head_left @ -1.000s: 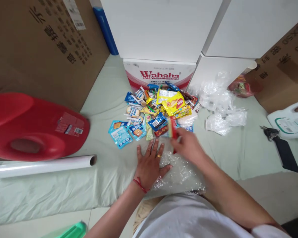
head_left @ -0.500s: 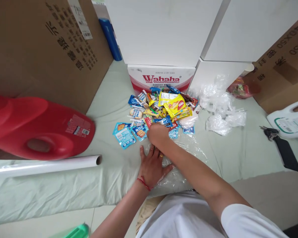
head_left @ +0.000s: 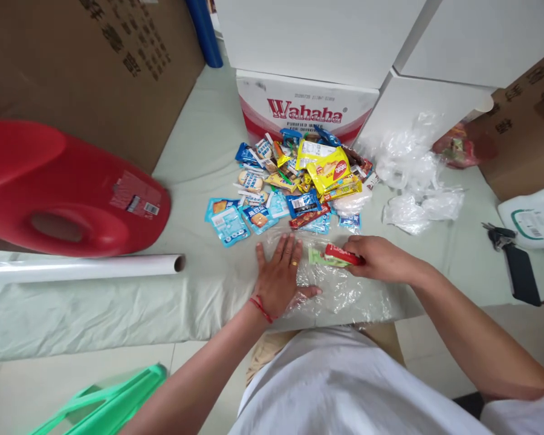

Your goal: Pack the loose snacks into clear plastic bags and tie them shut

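My left hand [head_left: 278,275] lies flat with fingers spread, pressing the left side of a clear plastic bag [head_left: 344,296] onto the cloth. Over the bag's right part, my right hand [head_left: 378,258] pinches a small red snack packet [head_left: 342,254]. A pale green packet [head_left: 320,258] shows right beside the red one; whether it is also in the fingers, I cannot tell. Just beyond both hands spreads a heap of wrapped snacks: a yellow wafer packet [head_left: 329,172] on top, a dark blue packet [head_left: 303,203], a long red packet [head_left: 309,216], and light blue cracker packets [head_left: 230,226] at the left.
A Wahaha carton [head_left: 306,109] stands behind the heap. Crumpled clear bags [head_left: 412,175] lie to the right, with black-handled snips [head_left: 519,269] and a white jug [head_left: 537,217] farther over. At left are a red jug [head_left: 72,193] and a white roll [head_left: 81,266].
My right hand has come back from the heap, moving right and towards me, with the red packet now in its fingers. My left hand stays on the clear bag. The view has tilted.
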Tool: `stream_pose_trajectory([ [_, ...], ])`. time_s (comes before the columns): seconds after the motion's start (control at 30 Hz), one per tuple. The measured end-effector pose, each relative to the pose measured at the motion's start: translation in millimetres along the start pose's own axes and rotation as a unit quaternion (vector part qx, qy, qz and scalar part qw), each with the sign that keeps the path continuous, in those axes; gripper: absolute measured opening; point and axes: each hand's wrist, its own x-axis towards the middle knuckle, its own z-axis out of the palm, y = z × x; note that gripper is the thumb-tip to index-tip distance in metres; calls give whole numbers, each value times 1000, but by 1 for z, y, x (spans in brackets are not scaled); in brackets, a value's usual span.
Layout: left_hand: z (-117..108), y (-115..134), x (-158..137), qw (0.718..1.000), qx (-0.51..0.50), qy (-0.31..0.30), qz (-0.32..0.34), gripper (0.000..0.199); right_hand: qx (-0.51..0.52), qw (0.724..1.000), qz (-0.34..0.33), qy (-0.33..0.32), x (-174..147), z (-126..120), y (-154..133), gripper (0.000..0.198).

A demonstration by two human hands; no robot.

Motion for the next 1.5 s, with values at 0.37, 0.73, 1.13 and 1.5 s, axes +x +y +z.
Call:
stream_pose_trajectory([
  [0.37, -4, -3, 1, 1000, -2, -14, -10, 116, -184, 983, 11, -13, 21, 30, -17, 16],
  [0.73, -3, -3, 1, 1000, 10, -10, -13, 113, -148, 988, -37, 7, 20, 30, -22, 29],
  [1.13, 4, -4, 0, 1000, 19, 22, -1, 109, -164, 986, -40, 5, 27, 47, -27, 19],
  [1.5, 2, -3, 1, 1000, 12, 3, -10, 102, -134, 991, -17, 0, 6, 35, -31, 18],
])
